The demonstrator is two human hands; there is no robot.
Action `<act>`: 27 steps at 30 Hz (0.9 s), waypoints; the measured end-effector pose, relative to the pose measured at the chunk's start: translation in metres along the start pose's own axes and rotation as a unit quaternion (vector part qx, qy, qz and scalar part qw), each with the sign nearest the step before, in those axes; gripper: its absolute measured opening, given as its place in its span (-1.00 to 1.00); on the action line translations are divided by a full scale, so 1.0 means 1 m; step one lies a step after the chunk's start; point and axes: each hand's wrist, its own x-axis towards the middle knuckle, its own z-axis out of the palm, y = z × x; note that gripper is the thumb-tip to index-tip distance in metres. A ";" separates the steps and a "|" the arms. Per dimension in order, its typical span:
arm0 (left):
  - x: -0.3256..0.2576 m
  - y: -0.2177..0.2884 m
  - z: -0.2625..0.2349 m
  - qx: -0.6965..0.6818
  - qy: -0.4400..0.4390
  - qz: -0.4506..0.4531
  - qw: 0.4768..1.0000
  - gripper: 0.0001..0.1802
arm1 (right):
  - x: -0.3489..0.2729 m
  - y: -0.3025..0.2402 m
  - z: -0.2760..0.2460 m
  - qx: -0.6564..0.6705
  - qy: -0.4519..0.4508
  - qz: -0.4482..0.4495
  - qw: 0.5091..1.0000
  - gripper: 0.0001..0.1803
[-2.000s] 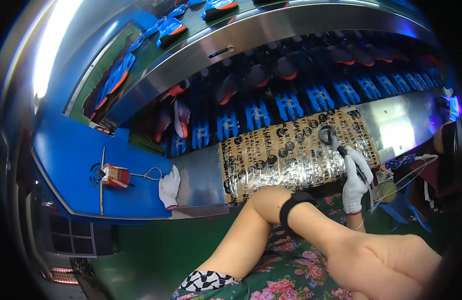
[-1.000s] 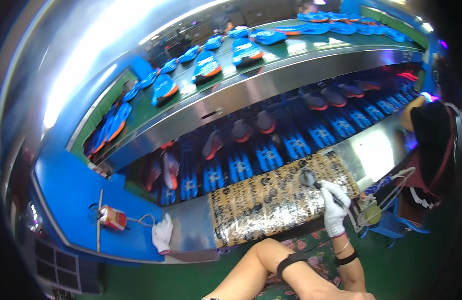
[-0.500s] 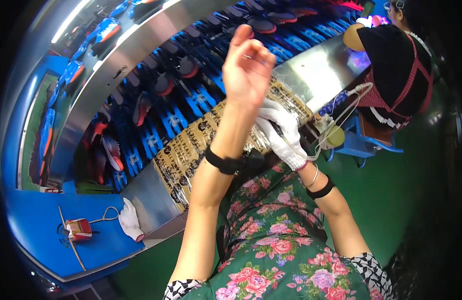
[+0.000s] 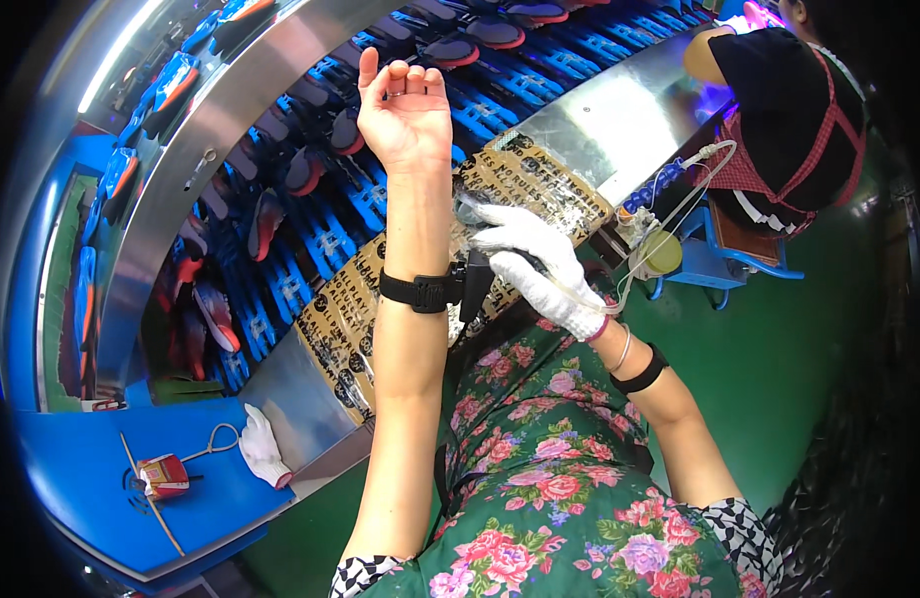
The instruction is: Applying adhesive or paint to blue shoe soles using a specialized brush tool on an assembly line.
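Observation:
My left hand [image 4: 408, 118] is bare and raised over the conveyor, palm up, fingers loosely bent and thumb stretched out, with nothing in it. A black strap with a small black device [image 4: 473, 287] circles that wrist. My right hand [image 4: 534, 261] wears a white knit glove and is closed round a dark hand tool [image 4: 527, 259], mostly hidden by the fingers. A thin pale hose [image 4: 624, 284] runs toward that hand. Beneath both hands lies a tape-covered brown cardboard strip [image 4: 355, 289] along the metal edge. Shoe soles [image 4: 305, 171] with red rims stand on blue holders [image 4: 325, 239] beyond.
A white glove [image 4: 262, 447] and a red box [image 4: 164, 476] with a stick lie on the blue surface [image 4: 71, 468] at left. A co-worker [image 4: 779, 120] sits at right, near a blue stool [image 4: 714, 259] and blue segmented hose fittings [image 4: 654, 189].
My left hand has moved left, away from the right glove, and the glove has shifted slightly left. The dark tool in it now shows. The soles have shifted left.

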 end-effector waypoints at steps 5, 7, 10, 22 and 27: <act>0.000 -0.004 0.005 -0.005 0.025 0.025 0.999 -0.67 | 0.003 0.007 0.002 0.022 -0.031 0.009 0.999 -0.46; -0.005 -0.012 0.011 0.070 0.038 0.083 0.993 -0.70 | 0.004 0.004 0.002 0.000 -0.054 0.024 0.998 -0.44; -0.009 -0.017 0.021 0.135 0.014 0.134 0.982 -0.72 | 0.006 0.002 0.005 -0.037 -0.076 0.036 0.996 -0.43; -0.021 0.001 0.067 0.285 -0.086 0.369 0.881 -0.77 | 0.012 -0.012 0.001 0.004 -0.058 0.057 0.997 -0.53; -0.028 0.012 0.079 0.195 -0.141 0.347 0.907 -0.80 | 0.017 -0.020 -0.001 0.008 -0.042 0.013 0.999 -0.50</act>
